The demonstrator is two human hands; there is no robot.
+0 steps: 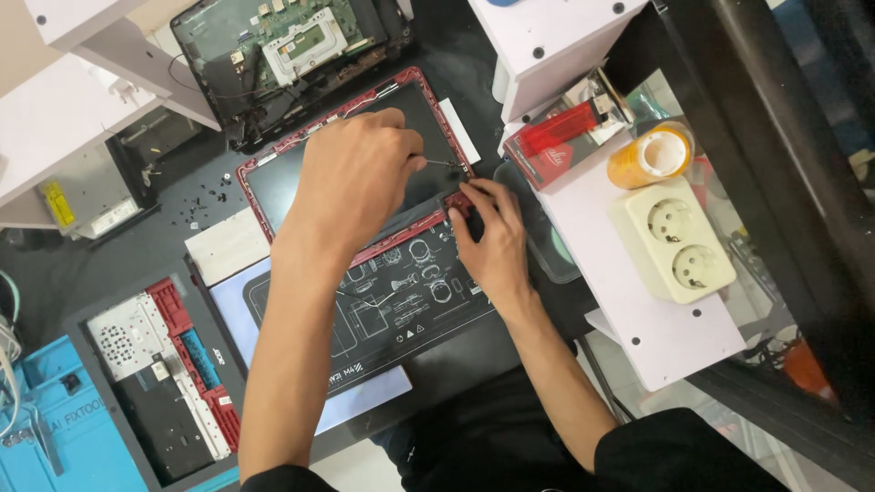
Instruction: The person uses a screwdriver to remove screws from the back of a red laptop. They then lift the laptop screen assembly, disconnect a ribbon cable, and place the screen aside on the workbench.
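Two bare hands work over a red-edged laptop cover [273, 182] that lies flat on a dark mat with white line drawings [401, 301] in the middle of the tabletop [55, 264]. The left hand [351, 178] arches over the cover's right half, its fingers curled together around a thin metal tool [442, 163] whose tip points at the cover's right edge. The right hand [492, 241] lies just beside it at the lower right corner of the cover, thumb and forefinger pinching a small red hinge piece [458, 201] there. Both forearms come up from the bottom of the view, and the two hands are near each other but apart.

Above the cover sits an opened laptop base [292, 46] with a green circuit board showing. Small black screws [210, 196] are scattered on the tabletop to the left of the cover. Below them rests a white rectangular block [228, 246], and lower left lies another dark panel with red strips and a perforated white patch [159, 364]. A blue toolbox [46, 428] fills the bottom left corner.

To the right, a white shelf [656, 328] carries a cream double power socket [674, 241], an orange roll with a white centre [652, 155], and a red lighter [558, 129] lying on a small red box [547, 164].
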